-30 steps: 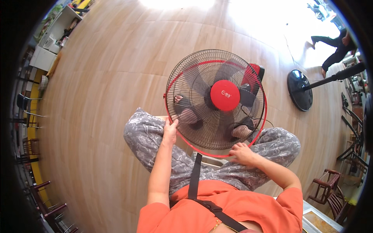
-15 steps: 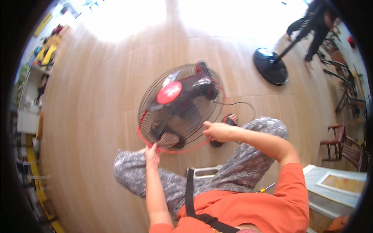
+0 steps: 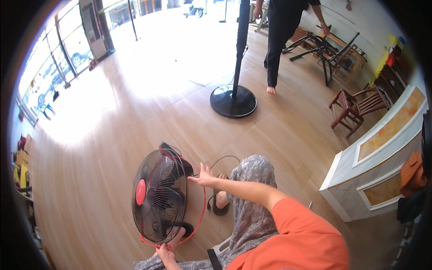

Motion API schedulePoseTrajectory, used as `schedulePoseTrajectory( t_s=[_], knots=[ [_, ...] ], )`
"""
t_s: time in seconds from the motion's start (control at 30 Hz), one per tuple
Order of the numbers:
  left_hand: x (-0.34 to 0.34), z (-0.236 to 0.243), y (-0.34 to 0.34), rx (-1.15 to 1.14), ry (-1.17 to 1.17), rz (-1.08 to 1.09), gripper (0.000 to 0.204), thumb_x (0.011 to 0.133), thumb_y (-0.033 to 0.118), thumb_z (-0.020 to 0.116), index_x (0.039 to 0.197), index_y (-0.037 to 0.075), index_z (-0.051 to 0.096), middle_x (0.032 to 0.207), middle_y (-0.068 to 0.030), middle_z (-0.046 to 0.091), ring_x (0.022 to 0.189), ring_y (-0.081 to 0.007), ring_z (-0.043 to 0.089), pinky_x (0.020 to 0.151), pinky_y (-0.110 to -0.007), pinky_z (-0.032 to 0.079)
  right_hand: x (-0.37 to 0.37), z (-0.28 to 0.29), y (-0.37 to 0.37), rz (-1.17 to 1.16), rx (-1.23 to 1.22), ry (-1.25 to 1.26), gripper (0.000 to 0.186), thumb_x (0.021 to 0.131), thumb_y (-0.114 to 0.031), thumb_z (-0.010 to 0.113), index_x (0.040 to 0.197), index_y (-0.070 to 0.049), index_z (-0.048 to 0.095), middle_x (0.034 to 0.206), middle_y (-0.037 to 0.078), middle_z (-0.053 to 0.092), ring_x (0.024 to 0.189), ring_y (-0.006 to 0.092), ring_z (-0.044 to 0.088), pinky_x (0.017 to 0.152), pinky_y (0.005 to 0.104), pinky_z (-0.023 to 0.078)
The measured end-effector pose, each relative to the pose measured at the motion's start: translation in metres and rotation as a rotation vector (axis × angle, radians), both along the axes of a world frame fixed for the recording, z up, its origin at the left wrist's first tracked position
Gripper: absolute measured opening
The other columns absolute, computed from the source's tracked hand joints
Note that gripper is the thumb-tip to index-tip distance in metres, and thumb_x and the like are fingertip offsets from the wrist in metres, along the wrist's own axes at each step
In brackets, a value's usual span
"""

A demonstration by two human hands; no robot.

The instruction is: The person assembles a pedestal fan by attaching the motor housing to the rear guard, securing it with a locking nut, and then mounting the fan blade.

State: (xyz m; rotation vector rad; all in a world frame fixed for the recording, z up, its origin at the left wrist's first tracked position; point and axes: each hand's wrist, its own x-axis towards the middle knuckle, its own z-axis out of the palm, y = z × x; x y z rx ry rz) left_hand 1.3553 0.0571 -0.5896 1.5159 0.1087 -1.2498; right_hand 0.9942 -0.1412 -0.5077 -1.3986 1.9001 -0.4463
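In front of me stands a fan head with a black wire guard, dark blades and a red centre cap. A thin red ring hangs loosely round it, apart from the guard along the right side. Low on the fan, my left hand pinches the ring beside the guard's bottom edge. My right hand is open with fingers spread, at the ring's right side; whether it touches the ring I cannot tell. A dark cord loops behind my right hand.
A black stand with a round base rises ahead. Behind it a person in dark trousers stands near a folding chair frame. On the right are a small wooden chair and a pale panelled counter. My sandalled foot is beside the fan.
My view has swung up and to the right, showing more of the room. My right hand's fingers have spread apart. My left hand still holds the ring, which now stands off the guard's right side.
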Motion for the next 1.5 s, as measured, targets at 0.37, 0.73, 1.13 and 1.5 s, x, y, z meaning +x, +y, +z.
schedulePoseTrajectory(
  t_s=[0.37,0.73,1.13,1.5],
  knots=[
    [-0.019,0.003,-0.01,-0.095,-0.059,0.054,0.053,0.076,-0.006,0.056,0.117,0.019,0.034,0.105,-0.001,0.046,0.08,-0.0169,0.054,0.065,-0.032,0.049,-0.003,-0.013,-0.012,-0.304,0.456,-0.937,0.023,0.089,-0.009,0.044,0.111,-0.003,0.038,0.1,0.016,0.057,0.079,0.0244,0.061,0.068,0.0373,0.054],
    [-0.033,0.031,0.003,-0.039,-0.086,0.037,0.041,0.079,-0.004,0.056,0.111,0.014,0.036,0.092,-0.0012,0.047,0.07,-0.0143,0.053,0.055,-0.028,0.047,0.028,0.022,-0.023,-0.221,0.136,-1.073,0.034,0.09,-0.04,0.047,0.103,-0.009,0.043,0.095,0.007,0.052,0.082,0.0188,0.055,0.07,0.0339,0.049],
    [-0.053,0.086,-0.05,0.153,-1.595,-0.487,0.061,0.079,0.02,0.063,0.126,-0.001,0.031,0.121,-0.0189,0.042,0.109,-0.026,0.044,0.088,-0.036,0.041,0.008,-0.009,-0.03,-0.163,0.075,-0.887,0.03,0.078,0.001,0.047,0.104,-0.008,0.034,0.096,0.008,0.043,0.081,0.022,0.055,0.06,0.0377,0.055],
    [-0.026,0.012,-0.143,0.132,0.011,0.096,0.049,0.085,0.034,0.055,0.119,0.002,0.041,0.116,-0.0161,0.043,0.106,-0.0303,0.044,0.093,-0.043,0.035,-0.021,-0.022,0.001,-0.134,0.18,-0.966,0.034,0.078,0.008,0.039,0.107,-0.009,0.032,0.106,0.008,0.043,0.09,0.0243,0.056,0.067,0.0394,0.053]
  ],
)
